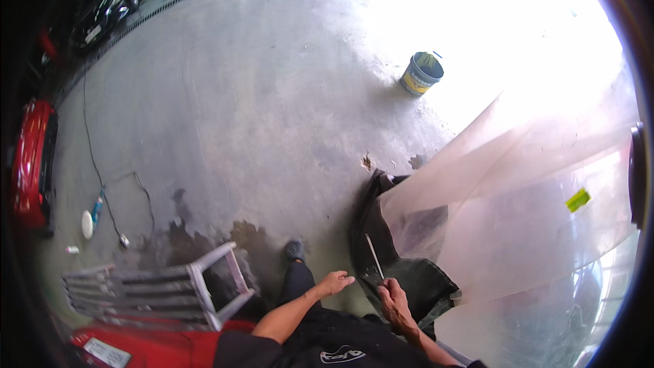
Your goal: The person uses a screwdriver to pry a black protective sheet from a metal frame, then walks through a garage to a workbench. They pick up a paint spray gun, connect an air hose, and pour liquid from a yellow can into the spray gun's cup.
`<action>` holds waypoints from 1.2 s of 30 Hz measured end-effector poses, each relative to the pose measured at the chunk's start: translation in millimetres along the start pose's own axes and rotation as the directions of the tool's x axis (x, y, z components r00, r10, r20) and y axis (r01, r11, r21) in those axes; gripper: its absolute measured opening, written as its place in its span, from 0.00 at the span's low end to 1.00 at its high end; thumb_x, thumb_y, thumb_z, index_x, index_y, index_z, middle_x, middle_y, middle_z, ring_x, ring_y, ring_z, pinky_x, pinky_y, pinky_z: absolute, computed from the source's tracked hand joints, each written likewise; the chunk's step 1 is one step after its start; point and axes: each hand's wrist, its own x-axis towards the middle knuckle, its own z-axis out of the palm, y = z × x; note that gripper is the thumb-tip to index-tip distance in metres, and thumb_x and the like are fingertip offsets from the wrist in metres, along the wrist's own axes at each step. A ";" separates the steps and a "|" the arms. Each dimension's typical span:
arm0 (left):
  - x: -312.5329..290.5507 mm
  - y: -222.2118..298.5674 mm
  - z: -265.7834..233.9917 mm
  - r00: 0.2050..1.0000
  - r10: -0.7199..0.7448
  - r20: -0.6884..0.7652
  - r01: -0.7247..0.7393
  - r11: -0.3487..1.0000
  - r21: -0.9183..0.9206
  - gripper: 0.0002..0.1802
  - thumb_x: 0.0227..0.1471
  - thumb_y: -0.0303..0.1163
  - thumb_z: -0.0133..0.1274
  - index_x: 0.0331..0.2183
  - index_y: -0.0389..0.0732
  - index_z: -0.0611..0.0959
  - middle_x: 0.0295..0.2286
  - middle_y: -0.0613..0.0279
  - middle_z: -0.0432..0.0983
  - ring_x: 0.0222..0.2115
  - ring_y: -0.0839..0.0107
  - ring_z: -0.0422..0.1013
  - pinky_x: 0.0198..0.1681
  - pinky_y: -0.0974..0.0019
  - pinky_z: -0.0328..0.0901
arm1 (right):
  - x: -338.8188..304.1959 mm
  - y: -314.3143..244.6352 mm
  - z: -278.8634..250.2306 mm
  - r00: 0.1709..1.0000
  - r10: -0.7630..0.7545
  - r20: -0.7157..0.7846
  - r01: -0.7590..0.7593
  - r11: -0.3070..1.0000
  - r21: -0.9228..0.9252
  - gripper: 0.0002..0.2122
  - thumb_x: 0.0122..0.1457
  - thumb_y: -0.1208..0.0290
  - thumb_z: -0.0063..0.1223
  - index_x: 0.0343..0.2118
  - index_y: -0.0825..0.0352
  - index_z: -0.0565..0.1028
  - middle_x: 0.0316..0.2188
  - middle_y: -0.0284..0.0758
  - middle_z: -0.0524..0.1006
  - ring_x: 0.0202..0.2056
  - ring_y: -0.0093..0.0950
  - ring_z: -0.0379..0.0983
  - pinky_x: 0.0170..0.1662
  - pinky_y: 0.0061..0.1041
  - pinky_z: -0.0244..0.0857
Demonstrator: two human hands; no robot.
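A thin, pale, straight rod-like tool (373, 252) points up and slightly left from my right hand (394, 298); its exact kind is unclear. My fingers are closed around its lower end. My left hand (334, 283) is a short way to the left, holding nothing, with fingers stretched toward the right hand. Beyond and beside the right hand lies a crumpled black sheet (415, 275). A large translucent plastic sheet (494, 232) spreads over the right side and overlaps the black sheet. A small yellow-green piece (578, 200) sits on the plastic.
An aluminium ladder (204, 286) lies at lower left beside a red car panel (150, 347). A corded polisher (91, 218) rests on the floor farther left, near a red bumper (33, 163). A dark bucket (420, 76) stands ahead. A black car (109, 7) is far left.
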 end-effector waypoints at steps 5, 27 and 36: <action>-93.4 170.3 -108.8 0.993 -0.013 0.115 0.075 0.830 -0.553 0.50 0.63 0.69 0.44 0.69 0.39 0.62 0.64 0.51 0.66 0.54 0.60 0.71 0.58 0.58 0.64 | 95.4 -90.6 40.4 0.974 -0.188 0.125 0.185 0.982 0.037 0.16 0.68 0.64 0.51 0.51 0.70 0.68 0.35 0.48 0.79 0.40 0.47 0.78 0.43 0.41 0.71; 152.0 391.9 -518.8 0.704 -0.491 -0.512 0.512 0.852 -0.114 0.13 0.63 0.41 0.47 0.35 0.43 0.76 0.16 0.66 0.63 0.14 0.70 0.64 0.13 0.63 0.60 | 444.8 -147.4 -185.7 0.664 0.481 -0.573 -0.485 0.860 0.161 0.30 0.61 0.54 0.57 0.61 0.70 0.70 0.58 0.54 0.72 0.60 0.50 0.67 0.64 0.44 0.61; 403.6 562.4 -503.5 0.810 -0.519 -0.271 0.586 0.711 0.389 0.15 0.64 0.45 0.49 0.32 0.44 0.74 0.15 0.66 0.62 0.12 0.71 0.61 0.12 0.62 0.57 | 444.1 -126.8 -179.0 0.115 0.847 -0.519 -0.656 0.457 0.601 0.35 0.60 0.54 0.59 0.64 0.74 0.64 0.61 0.52 0.68 0.64 0.48 0.62 0.67 0.43 0.57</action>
